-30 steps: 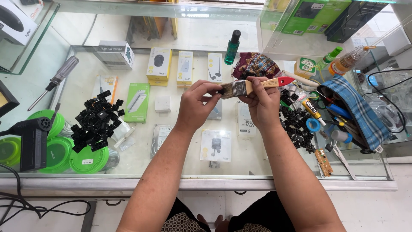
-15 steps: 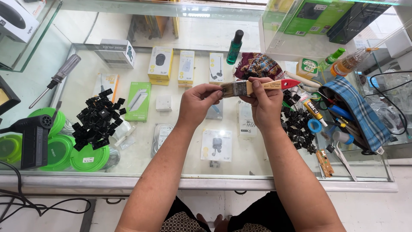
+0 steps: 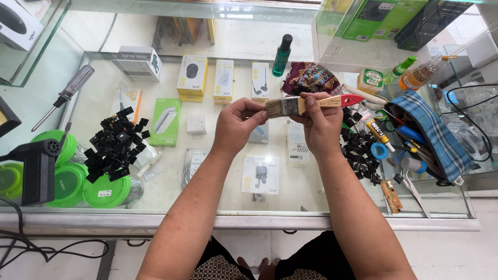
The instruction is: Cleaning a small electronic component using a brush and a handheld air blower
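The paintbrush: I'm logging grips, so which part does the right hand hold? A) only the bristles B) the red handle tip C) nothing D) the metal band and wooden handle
D: the right hand wraps the paintbrush at its band and handle, while the left hand pinches the bristles.

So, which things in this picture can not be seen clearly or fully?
Head view, the only one:
- Left hand: its fingertips meet at the bristles of the brush; whether a small piece is pinched there is too small to tell.
- Brush handle: its middle is covered by the right hand.
- Black device: cut off by the left edge.
- Plaid pouch: its inside is hidden by its own cloth.
- Black pieces: too small to identify.
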